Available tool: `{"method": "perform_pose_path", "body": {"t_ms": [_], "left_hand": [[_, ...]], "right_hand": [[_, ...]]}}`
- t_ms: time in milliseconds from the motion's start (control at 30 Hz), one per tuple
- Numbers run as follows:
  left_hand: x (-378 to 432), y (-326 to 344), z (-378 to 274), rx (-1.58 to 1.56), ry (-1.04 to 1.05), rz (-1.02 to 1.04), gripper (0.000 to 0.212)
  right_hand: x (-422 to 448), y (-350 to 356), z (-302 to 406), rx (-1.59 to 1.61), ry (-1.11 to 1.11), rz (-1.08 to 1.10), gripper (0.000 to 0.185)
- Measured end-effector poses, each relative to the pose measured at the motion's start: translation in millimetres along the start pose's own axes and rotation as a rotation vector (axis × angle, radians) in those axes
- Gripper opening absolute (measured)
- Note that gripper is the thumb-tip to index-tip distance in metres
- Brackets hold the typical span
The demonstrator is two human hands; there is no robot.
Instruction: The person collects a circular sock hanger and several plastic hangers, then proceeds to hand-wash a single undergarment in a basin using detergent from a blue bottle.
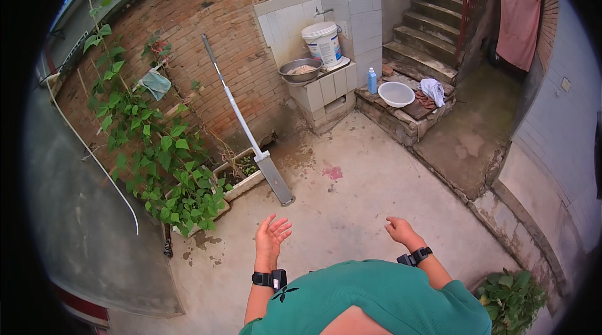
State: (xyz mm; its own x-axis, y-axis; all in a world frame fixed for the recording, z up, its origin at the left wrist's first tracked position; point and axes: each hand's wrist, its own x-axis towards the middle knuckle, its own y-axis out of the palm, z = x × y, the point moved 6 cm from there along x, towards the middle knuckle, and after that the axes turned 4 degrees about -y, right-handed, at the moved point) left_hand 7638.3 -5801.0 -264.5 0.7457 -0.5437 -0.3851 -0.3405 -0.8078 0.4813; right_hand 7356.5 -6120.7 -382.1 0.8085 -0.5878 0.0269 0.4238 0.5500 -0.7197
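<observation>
My left hand (273,236) is raised over the concrete floor with its fingers apart and nothing in it. Closest to it is a flat mop (274,179), whose long rectangular head rests on the floor while its pole leans towards the brick wall. My right hand (403,232) hangs over bare concrete on the other side, fingers bent; nothing shows in it, and its palm is hidden. Each wrist wears a black strap with a small device. Ahead on the floor is a pinkish-red stain (333,172).
A planter trough (244,187) with climbing bean plants (160,147) lines the left wall. Further off, a tiled ledge (329,88) carries a metal basin (300,71) and a lidded plastic bucket (324,45). A white basin (396,94), blue bottle (372,81) and cloths (431,92) sit below concrete stairs (425,29).
</observation>
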Motion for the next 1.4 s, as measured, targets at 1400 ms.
{"method": "perform_pose_path", "body": {"t_ms": [1400], "left_hand": [[1131.4,421.7,-222.5,-0.157,-0.306,-0.010,0.075]], "right_hand": [[1282.0,-36.7,-14.7,0.065,-0.293,0.381,0.080]]}}
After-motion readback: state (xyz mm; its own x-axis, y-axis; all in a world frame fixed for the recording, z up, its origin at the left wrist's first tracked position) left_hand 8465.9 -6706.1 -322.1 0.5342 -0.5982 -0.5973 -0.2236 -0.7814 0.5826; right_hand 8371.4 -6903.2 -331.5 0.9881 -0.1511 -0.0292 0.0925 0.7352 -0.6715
